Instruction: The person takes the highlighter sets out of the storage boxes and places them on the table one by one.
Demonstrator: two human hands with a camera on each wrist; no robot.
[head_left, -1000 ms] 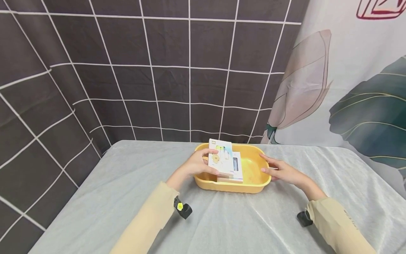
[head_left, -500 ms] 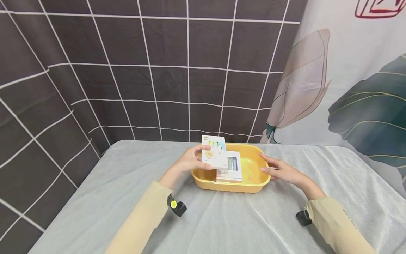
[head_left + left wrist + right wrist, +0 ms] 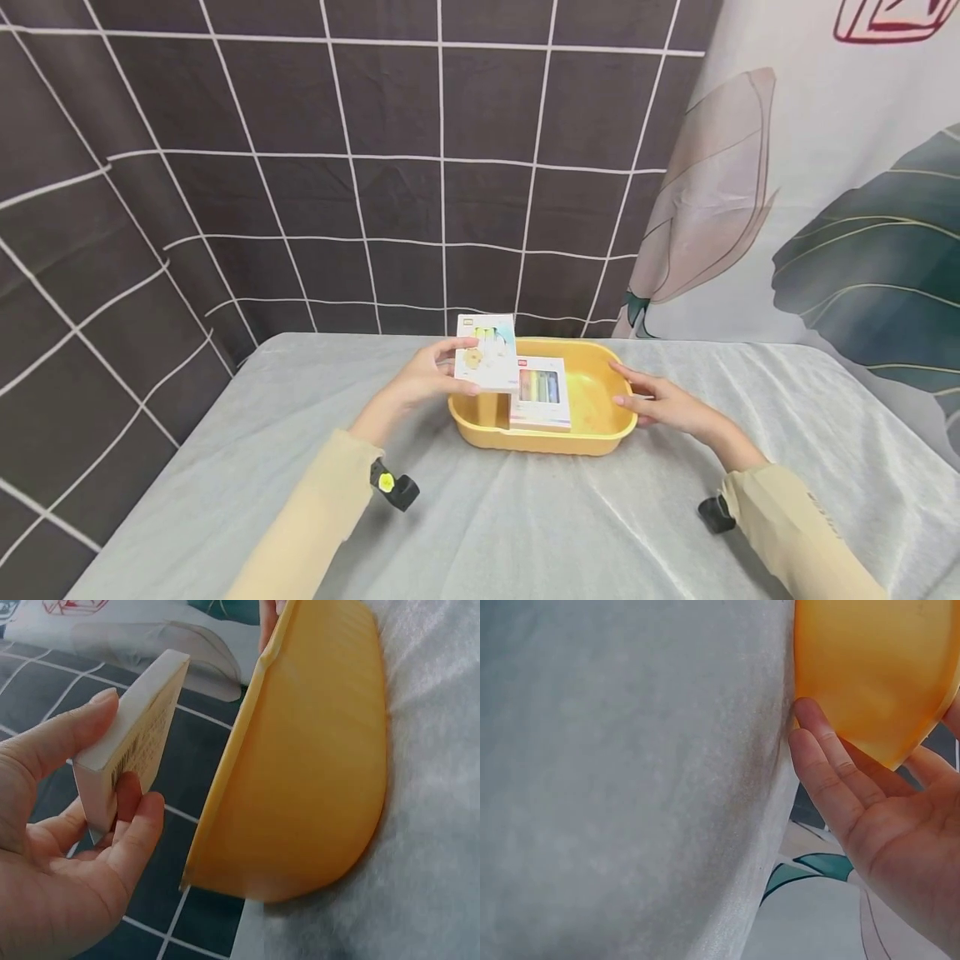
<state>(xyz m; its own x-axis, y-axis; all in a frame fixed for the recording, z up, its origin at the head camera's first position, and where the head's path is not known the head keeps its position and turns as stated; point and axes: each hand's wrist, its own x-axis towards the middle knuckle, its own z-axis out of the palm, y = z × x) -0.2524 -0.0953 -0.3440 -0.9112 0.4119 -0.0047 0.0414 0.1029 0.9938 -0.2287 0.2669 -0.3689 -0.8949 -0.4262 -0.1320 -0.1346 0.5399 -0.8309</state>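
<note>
My left hand [image 3: 422, 379] pinches a thin white box [image 3: 495, 360] printed with coloured sticks and a cookie-like round shape. It is raised above the left end of a yellow plastic basin [image 3: 596, 404]. In the left wrist view, the thumb lies on the edge of this box and the fingers bend against its barcoded back. A second white box [image 3: 542, 417], with a window showing coloured sticks, lies inside the basin. At the right end, my right hand [image 3: 663, 404] grips the basin's rim, thumb over the edge and fingers against the outer wall, as the right wrist view shows.
A grey cloth [image 3: 300, 433] covers the table beneath the basin. Behind it hangs a dark curtain [image 3: 390, 200] with white grid lines, and a white leaf-patterned curtain [image 3: 712, 275] is at the right.
The left hand has lifted the box up and leftward off the second box, whose window now shows. The right hand stays at the basin's rim.
</note>
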